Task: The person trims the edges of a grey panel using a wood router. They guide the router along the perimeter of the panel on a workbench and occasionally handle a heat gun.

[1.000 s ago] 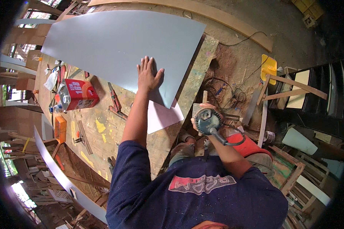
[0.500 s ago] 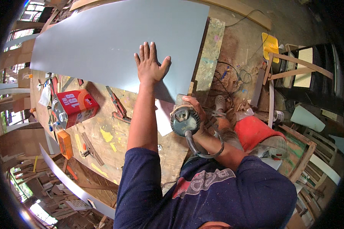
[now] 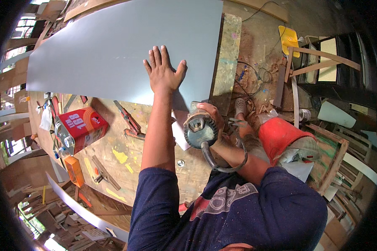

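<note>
A large smooth grey panel (image 3: 113, 54) lies across the workbench (image 3: 125, 167). My left hand (image 3: 164, 79) rests flat on it with fingers spread, near the panel's right end. Close to the panel's near right corner, my right hand (image 3: 213, 113) is wrapped round a corded power tool that looks like a trim router (image 3: 201, 130). Its metal base points toward the panel's edge, and its thick cord loops back over my right forearm. The tool's cutting end is hidden, so I cannot tell whether it touches the panel. Under the panel's near edge a white sheet (image 3: 179, 136) sticks out.
Left on the bench stand a red can (image 3: 81, 127), an orange container (image 3: 73, 170) and a red-and-black clamp-like tool (image 3: 130, 121). A red bucket (image 3: 280, 136) is at my right. Cords lie on the dusty floor beside a wooden frame (image 3: 322, 58) and a yellow plastic piece (image 3: 288, 37).
The view has turned slightly, so the bench and panel sit differently in it. My left hand stays flat on the panel and my right hand keeps its grip on the trim router.
</note>
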`<action>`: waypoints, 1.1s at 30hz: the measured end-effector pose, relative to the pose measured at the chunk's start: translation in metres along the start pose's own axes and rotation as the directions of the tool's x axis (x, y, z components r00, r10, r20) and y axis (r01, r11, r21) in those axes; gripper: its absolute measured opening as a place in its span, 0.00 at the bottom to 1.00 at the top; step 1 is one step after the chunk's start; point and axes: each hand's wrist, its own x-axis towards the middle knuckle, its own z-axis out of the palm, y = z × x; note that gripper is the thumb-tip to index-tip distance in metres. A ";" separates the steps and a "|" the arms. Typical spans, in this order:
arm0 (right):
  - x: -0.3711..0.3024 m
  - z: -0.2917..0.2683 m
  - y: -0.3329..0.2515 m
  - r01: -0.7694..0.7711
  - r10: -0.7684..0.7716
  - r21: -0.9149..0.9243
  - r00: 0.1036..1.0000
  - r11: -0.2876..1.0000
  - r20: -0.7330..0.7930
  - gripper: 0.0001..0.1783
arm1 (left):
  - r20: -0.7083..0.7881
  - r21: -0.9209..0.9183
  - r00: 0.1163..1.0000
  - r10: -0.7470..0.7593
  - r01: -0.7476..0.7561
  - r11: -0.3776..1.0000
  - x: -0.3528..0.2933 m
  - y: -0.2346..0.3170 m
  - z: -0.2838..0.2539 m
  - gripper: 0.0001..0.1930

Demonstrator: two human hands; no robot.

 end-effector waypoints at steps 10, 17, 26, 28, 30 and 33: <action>-0.005 0.006 0.022 -0.001 0.000 0.071 1.000 0.998 0.014 0.38 | -0.010 0.016 1.000 0.013 -0.013 1.000 -0.002 -0.002 0.000 0.52; 0.016 0.009 0.012 -0.093 0.103 0.154 0.993 0.984 -0.059 0.22 | -0.023 -0.031 1.000 0.018 -0.019 0.999 -0.001 -0.001 0.002 0.52; 0.019 -0.010 0.021 -0.324 0.329 0.308 0.944 0.895 0.038 0.25 | -0.056 -0.026 0.998 0.038 -0.039 0.999 0.001 -0.005 0.003 0.51; 0.027 -0.022 0.042 -0.274 0.292 0.376 0.956 0.885 0.010 0.27 | -0.040 -0.022 0.998 0.039 -0.040 0.999 0.000 -0.003 0.003 0.52; 0.031 -0.042 0.059 -0.206 0.244 0.446 0.969 0.871 -0.029 0.31 | -0.054 -0.011 0.998 0.045 -0.046 0.999 0.001 -0.003 0.007 0.53; 0.039 -0.085 0.055 -0.107 0.178 0.540 0.981 0.835 -0.082 0.29 | -0.066 0.018 0.997 0.050 -0.049 0.999 0.000 -0.003 0.013 0.51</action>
